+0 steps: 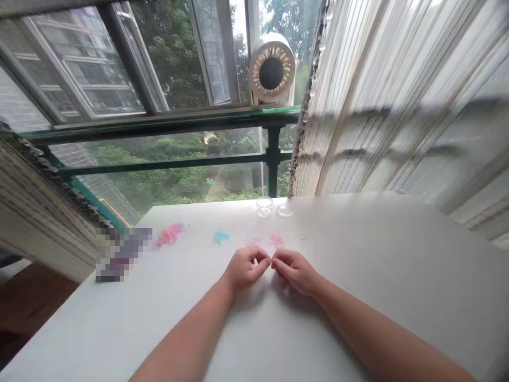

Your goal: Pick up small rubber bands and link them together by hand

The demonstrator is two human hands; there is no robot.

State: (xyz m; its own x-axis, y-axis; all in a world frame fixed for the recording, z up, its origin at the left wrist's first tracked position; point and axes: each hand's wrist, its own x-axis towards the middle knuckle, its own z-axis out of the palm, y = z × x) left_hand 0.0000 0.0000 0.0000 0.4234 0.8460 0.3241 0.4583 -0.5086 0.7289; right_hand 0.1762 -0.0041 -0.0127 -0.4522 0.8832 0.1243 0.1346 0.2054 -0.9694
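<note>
My left hand (pixel 247 268) and my right hand (pixel 293 270) meet fingertip to fingertip, a little above the white table. Thumb and index finger are pinched together on each hand. Whatever lies between the fingertips is too small to make out. Just beyond my hands are two small pink clusters of tiny pieces, one fainter pink pile (pixel 253 242) and one brighter pink pile (pixel 276 240). Further left lie a turquoise pile (pixel 220 237) and a larger mixed pink pile (pixel 170 234) with some other colours in it.
Near the far edge of the white table (pixel 377 276) stand a clear round container (pixel 264 206) and a clear shallow dish or lid (pixel 284 210). A blurred-out item (pixel 125 255) lies at the left edge. Behind are a green railing (pixel 178 130), windows and a striped curtain (pixel 358 101).
</note>
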